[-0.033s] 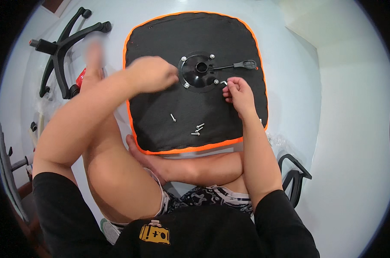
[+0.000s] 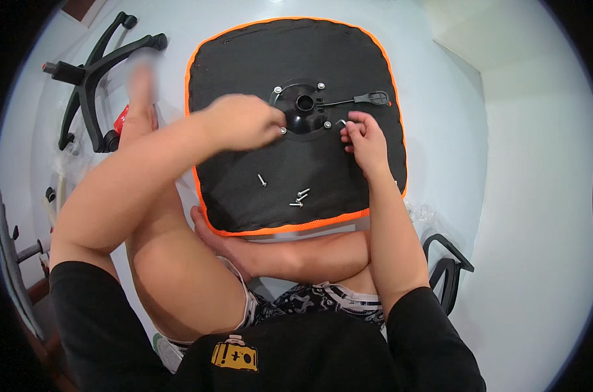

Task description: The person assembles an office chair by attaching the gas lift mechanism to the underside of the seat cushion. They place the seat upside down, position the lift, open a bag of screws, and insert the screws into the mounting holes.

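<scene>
An upturned chair seat [image 2: 244,65], black underneath with an orange edge, lies before me. At its middle sits a round black mounting plate [image 2: 303,122] with a central socket and a bolt at each corner. A lever [image 2: 372,98] with a black handle runs out to its right. My left hand [image 2: 249,123], slightly blurred, is closed with its fingertips beside the plate's near-left bolt [image 2: 283,131]; whatever it pinches is hidden. Right of the near-right bolt [image 2: 327,125], my right hand [image 2: 364,140] pinches a small bent hex key [image 2: 341,123].
Several loose bolts [image 2: 301,195] lie on the near part of the seat, one bolt [image 2: 262,179] apart from them. A black chair base [image 2: 87,80] stands at the far left. A black armrest [image 2: 448,274] lies at the right. My legs [image 2: 296,258] border the seat's near edge.
My left hand has shifted right and slightly down, to the near-left bolt. My right hand stays almost in place, its index finger a little more lifted.
</scene>
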The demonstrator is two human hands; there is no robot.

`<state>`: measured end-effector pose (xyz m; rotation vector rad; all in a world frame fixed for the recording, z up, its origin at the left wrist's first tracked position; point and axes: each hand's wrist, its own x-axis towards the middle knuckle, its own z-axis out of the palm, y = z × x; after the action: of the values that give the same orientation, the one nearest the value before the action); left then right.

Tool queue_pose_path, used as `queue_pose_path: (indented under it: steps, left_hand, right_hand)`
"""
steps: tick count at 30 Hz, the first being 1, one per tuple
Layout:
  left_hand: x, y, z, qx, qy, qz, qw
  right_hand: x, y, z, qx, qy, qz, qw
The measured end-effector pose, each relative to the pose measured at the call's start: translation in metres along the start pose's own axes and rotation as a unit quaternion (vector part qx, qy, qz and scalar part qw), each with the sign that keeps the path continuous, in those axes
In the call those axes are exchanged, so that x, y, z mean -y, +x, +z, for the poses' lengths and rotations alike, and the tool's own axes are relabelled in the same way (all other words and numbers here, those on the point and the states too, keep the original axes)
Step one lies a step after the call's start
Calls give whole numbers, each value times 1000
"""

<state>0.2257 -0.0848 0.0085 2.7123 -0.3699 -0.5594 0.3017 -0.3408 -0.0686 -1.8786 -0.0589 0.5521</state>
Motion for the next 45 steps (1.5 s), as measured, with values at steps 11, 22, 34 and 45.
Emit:
queue_pose_path:
  steps: [11,22,34,45]
  left_hand:
    - [-46,47,53,-72,67,35,995]
    - [-59,85,49,-92,139,9,986]
    - [-45,87,52,-180,236,82,951]
    - [-37,85,49,-214,205,86,951]
  right_hand:
    - [-1,13,-1,-39,-108,-129,985]
    - [-8,17,-1,-36,-25,-128,991]
    - [0,19,-6,-26,2,-80,996]
    - [-6,24,-7,-19,8,-64,998]
